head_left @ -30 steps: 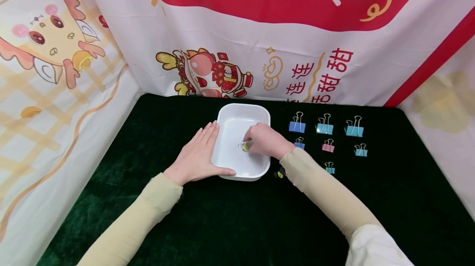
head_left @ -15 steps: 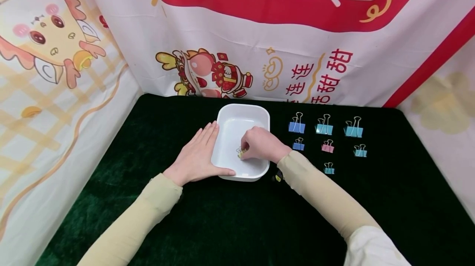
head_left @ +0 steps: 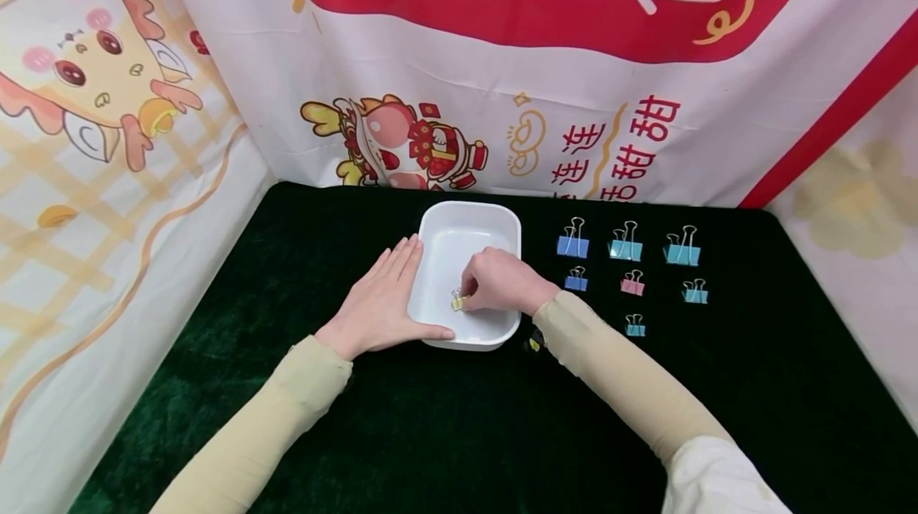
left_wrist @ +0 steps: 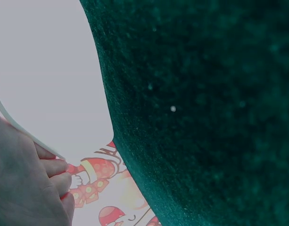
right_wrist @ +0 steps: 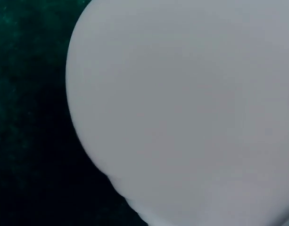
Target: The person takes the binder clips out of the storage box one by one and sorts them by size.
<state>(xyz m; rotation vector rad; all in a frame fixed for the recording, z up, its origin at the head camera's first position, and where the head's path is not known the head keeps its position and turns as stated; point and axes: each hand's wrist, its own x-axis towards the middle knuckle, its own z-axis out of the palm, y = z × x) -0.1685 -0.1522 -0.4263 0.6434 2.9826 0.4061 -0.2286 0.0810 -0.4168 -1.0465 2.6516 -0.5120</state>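
Observation:
A small yellow binder clip [head_left: 457, 304] with silver wire handles is in the white tray [head_left: 466, 239]. My right hand [head_left: 505, 281] reaches over the tray's right side and pinches the clip between thumb and fingers, which partly cover it. Against the tray's left side lies my left hand [head_left: 376, 308], fingers straight along the rim and thumb across the near left corner. In the left wrist view, the left hand [left_wrist: 26, 174] appears beside the pale tray wall [left_wrist: 54, 70]. A pale rounded surface fills most of the right wrist view; no fingers are visible there.
Right of the tray, binder clips stand in rows: a large blue one [head_left: 572, 247], large teal ones [head_left: 681, 255], a small blue one [head_left: 576, 284], a pink one [head_left: 632, 288] and smaller teal ones [head_left: 695, 296]. A black-and-yellow object [head_left: 535, 342] lies by the right sleeve. Dark green cloth [head_left: 459, 426] covers the table.
My right hand has moved slightly left and toward me inside the tray, carrying the yellow binder clip. The left hand and tray stay nearly where they were.

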